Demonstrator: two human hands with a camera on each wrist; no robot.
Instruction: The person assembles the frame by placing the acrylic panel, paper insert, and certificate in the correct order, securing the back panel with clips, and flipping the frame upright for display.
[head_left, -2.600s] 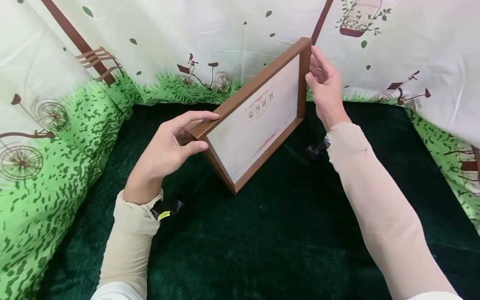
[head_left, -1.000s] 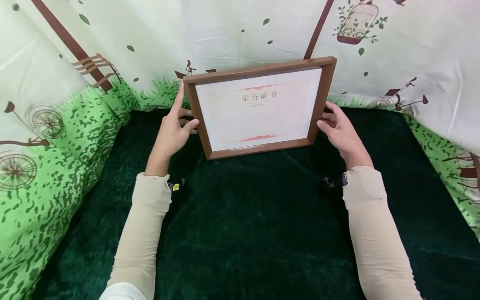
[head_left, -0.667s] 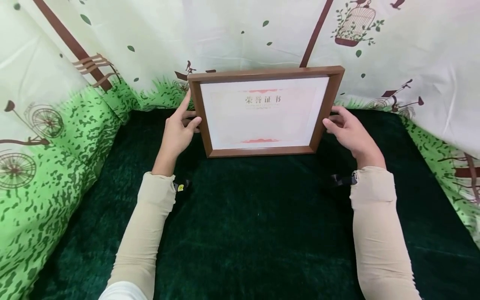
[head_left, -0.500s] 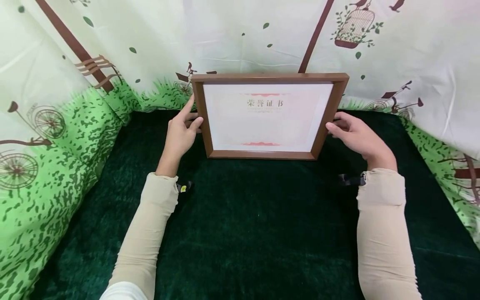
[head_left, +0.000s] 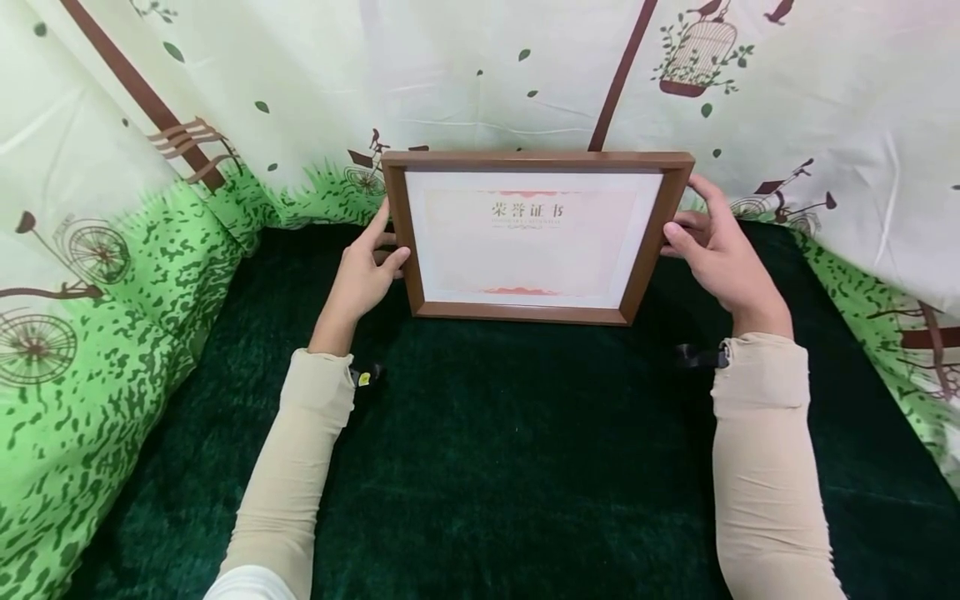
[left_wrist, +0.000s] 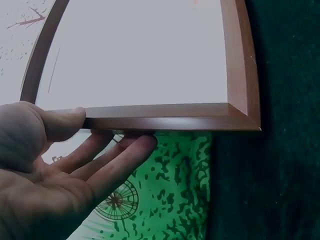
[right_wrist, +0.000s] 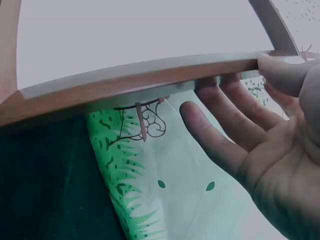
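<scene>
A brown picture frame stands close to upright at the back of the dark green cloth, its front facing me. Inside it is a white certificate with red ornaments and dark characters across the top. My left hand holds the left side, thumb on the front edge and fingers partly hidden behind. At the right side my right hand pinches the edge between thumb and fingers, the index finger reaching up near the top corner. In the right wrist view, the little finger hangs apart from the frame.
The dark green velvety cloth covers the surface under both arms. Behind it hangs a pale curtain printed with bicycles, leaves and a birdcage. Green printed fabric slopes along the left edge. A dark wrist camera juts from the right cuff.
The frame has come down and turned from a slanted pose to level, facing me. Over the last half second, my right hand has shifted higher on its side edge.
</scene>
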